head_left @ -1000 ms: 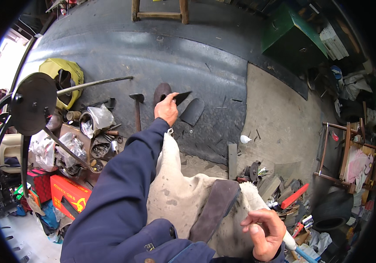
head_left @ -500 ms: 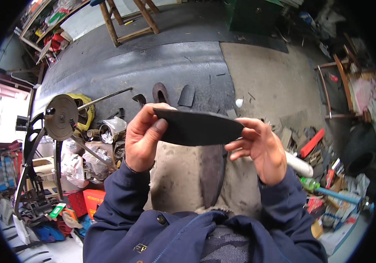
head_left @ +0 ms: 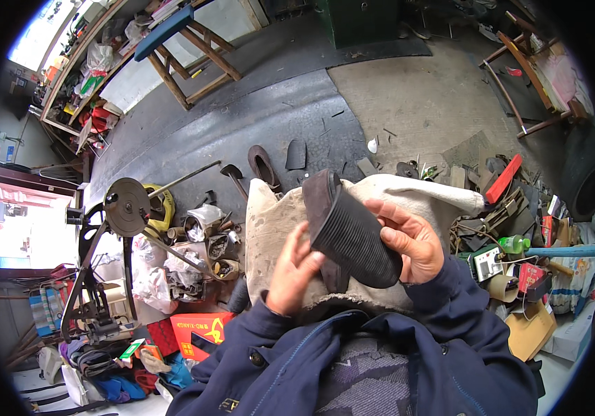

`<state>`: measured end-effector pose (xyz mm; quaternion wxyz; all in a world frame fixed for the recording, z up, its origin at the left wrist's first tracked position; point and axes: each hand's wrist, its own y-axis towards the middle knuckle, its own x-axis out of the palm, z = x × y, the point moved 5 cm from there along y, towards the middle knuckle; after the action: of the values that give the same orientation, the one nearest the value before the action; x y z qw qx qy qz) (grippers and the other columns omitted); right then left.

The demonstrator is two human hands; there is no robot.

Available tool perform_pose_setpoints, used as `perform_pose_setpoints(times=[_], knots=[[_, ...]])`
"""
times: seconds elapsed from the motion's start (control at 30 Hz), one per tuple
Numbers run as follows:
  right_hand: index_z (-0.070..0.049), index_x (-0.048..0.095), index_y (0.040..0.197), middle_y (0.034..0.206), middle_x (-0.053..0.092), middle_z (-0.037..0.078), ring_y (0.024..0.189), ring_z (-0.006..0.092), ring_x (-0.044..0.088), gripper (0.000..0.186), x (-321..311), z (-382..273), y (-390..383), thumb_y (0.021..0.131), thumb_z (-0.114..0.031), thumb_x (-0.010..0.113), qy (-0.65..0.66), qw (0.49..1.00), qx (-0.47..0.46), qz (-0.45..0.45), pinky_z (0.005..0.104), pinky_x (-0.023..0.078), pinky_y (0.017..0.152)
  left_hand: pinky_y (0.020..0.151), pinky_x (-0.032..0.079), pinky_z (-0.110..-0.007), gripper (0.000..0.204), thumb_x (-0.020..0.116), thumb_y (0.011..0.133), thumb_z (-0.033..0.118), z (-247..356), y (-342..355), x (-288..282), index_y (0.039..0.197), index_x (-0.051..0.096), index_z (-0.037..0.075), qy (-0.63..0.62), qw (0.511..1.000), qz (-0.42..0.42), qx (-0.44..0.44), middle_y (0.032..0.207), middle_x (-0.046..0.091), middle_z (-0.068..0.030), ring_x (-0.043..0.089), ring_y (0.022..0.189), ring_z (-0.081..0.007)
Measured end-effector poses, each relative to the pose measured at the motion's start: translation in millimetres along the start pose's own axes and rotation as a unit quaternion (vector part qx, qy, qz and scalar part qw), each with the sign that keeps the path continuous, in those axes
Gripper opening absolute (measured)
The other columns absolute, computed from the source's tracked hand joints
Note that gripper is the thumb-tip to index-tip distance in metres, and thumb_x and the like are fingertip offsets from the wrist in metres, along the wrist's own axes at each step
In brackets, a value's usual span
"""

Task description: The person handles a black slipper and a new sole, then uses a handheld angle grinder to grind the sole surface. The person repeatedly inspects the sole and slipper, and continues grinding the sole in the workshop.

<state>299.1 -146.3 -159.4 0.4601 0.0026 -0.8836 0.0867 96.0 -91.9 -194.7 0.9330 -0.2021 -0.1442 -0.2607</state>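
A black ribbed sole piece [head_left: 360, 243] is tilted over my lap, its rounded end pointing to the lower right. My right hand [head_left: 419, 246] grips its right edge, the thumb on the ribbed face and the fingers partly behind. At its left edge is my left hand [head_left: 292, 274], fingers apart and the thumb tip against or very near the edge. A dark brown shoe [head_left: 320, 195] shows behind the piece, largely covered by it. Whether the piece touches the shoe cannot be made out. A pale, stained cloth [head_left: 270, 236] covers my lap beneath.
Beyond my lap a brown shoe [head_left: 263, 165], a hammer-like tool [head_left: 234, 173] and a black heel-shaped piece [head_left: 296, 154] lie on the floor. A black hand-wheel machine [head_left: 127, 208] stands at left. Scraps and a red strip [head_left: 503, 179] lie at right; a blue-topped stool [head_left: 166, 31] stands far left.
The black piece has turned from flat and sideways to tilted, showing its ribbed face. My left hand has let go of its end and moved lower. The shoe has come up behind it.
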Motion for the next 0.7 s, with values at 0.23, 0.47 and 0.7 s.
perform_pose_setpoints(times=[0.23,0.47,0.7], knots=[[-0.002,0.056,0.131,0.123,0.068,0.01,0.11,0.0173,0.068,0.031,-12,13,-14,0.101,-0.005,0.066,-0.048,0.996,-0.042,0.068,0.0317,0.056,0.097,0.102,0.05,-0.03,0.047,0.075,0.097,0.008,-33,25,10,0.139,0.055,-0.002,0.053,0.997,0.04,-0.032,0.129,0.068,-0.0099,0.064,0.117,-0.0157],[-0.003,0.052,0.131,0.119,0.068,0.01,0.101,0.0173,0.069,0.033,-20,21,-24,0.1,-0.003,0.065,-0.039,0.99,-0.048,0.124,0.0301,0.06,0.086,0.101,0.056,-0.038,0.036,0.066,0.096,0.006,-7,17,-3,0.131,0.06,0.0,-0.228,0.973,0.037,0.015,0.123,0.072,-0.0146,0.071,0.11,-0.0241],[0.001,0.051,0.135,0.13,0.065,0.016,0.121,0.0267,0.066,0.037,-20,20,-13,0.1,-0.001,0.063,0.022,0.985,-0.094,0.145,0.0427,0.053,0.109,0.111,0.05,-0.047,0.045,0.059,0.103,0.018,-1,9,-49,0.144,0.056,0.0,-0.36,0.917,0.137,0.1,0.136,0.068,-0.0147,0.065,0.124,-0.0301]])
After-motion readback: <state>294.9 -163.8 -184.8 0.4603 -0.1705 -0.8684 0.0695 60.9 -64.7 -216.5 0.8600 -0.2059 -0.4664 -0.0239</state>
